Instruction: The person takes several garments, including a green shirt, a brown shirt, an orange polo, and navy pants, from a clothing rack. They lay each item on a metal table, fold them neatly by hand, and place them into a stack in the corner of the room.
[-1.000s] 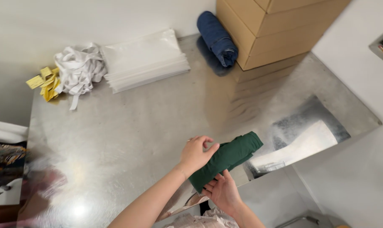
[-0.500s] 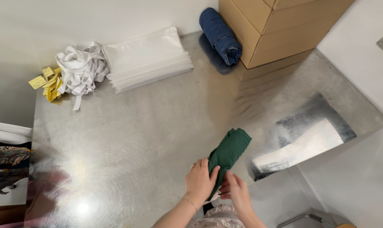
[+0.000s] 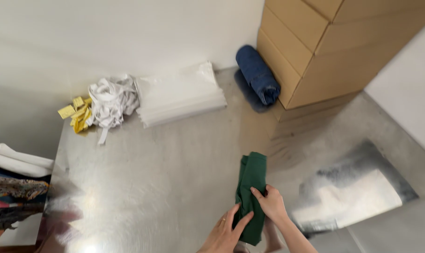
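Both hands grip a folded dark green cloth (image 3: pixel 251 194) lying lengthwise on the metal worktop (image 3: pixel 165 182): left hand (image 3: pixel 227 233) closed on its near end, right hand (image 3: pixel 270 204) pinching its right edge. A stack of clear bags (image 3: pixel 182 93) lies far behind.

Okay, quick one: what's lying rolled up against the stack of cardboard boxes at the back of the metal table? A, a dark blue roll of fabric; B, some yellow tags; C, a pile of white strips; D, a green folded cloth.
A: the dark blue roll of fabric rests against the cardboard boxes, while the green folded cloth is under both hands near the table's front edge.
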